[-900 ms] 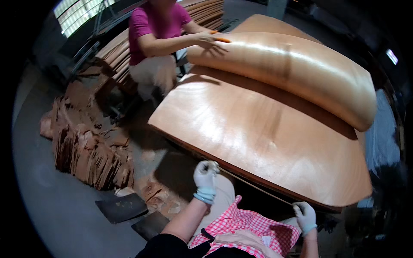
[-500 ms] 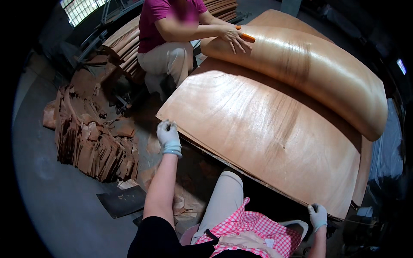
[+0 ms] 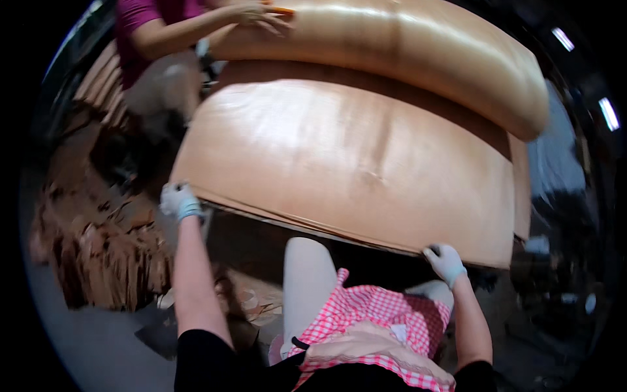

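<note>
A broad, glossy sheet of wood veneer (image 3: 313, 157) spreads across the stack before me. Its far part is curled back into a large roll (image 3: 392, 39). My left hand (image 3: 178, 200), in a white glove, is closed on the sheet's near left corner. Gloved too, my right hand (image 3: 447, 261) pinches the near edge toward the right. Several sheet edges show layered along the front, above my knees. On the far left, a co-worker's hand (image 3: 261, 18) rests on the roll with a thin orange object (image 3: 281, 10) at its fingers.
Broken veneer scraps (image 3: 108, 264) stand bundled on the floor at the left, near a dark flat panel (image 3: 159, 334). Curved strips (image 3: 98, 81) are stacked behind the co-worker. Clear plastic wrap (image 3: 555, 153) covers something at the right.
My view has shifted, so the sheet and roll sit further left and higher. Both my hands still grip the near edge; the co-worker's hand stays on the roll.
</note>
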A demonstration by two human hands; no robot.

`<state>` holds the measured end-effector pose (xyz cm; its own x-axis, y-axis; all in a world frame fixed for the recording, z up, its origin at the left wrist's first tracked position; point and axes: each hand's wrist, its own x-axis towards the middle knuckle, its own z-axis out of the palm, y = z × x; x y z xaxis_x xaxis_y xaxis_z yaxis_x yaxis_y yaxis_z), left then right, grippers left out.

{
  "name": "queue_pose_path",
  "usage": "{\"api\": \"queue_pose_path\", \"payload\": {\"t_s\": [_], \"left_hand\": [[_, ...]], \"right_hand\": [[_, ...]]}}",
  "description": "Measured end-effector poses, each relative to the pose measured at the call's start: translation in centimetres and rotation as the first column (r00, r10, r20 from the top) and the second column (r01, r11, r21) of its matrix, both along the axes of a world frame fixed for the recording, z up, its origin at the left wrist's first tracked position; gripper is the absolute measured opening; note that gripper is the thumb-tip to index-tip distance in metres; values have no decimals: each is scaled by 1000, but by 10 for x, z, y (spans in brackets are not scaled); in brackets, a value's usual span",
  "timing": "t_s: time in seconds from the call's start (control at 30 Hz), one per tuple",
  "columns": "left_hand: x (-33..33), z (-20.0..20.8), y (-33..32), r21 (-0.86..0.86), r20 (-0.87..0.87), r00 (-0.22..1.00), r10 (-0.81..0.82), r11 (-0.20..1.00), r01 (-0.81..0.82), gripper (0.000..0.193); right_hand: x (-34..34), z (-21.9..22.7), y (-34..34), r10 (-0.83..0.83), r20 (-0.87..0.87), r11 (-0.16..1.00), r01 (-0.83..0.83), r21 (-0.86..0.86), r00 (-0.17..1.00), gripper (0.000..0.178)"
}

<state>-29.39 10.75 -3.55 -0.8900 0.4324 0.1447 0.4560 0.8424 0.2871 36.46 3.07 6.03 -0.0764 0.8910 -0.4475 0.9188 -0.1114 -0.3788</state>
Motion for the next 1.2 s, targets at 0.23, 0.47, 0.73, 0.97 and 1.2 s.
{"api": "queue_pose_path", "payload": {"t_s": [0.23,0.47,0.73,0.97,1.2], "left_hand": [[-47,-26,-9,214,197,975,105,966,-147,72],[46,46,22,-105,-56,977,207,972,-212,88],[403,21,-34,21,38,225,-974,226,974,78],[536,37,-59,6,236,126,-964,131,991,102],[529,28,-57,-31,211,157,-965,154,988,107]], "right_hand": [[41,-4,12,-181,101,973,194,-129,978,41],[57,-27,2,-276,180,929,310,-203,944,47],[49,-30,8,-210,144,963,230,-140,967,49],[84,-34,-6,-261,4,957,259,-133,965,38],[297,-20,-42,-355,45,926,358,-119,934,37]]}}
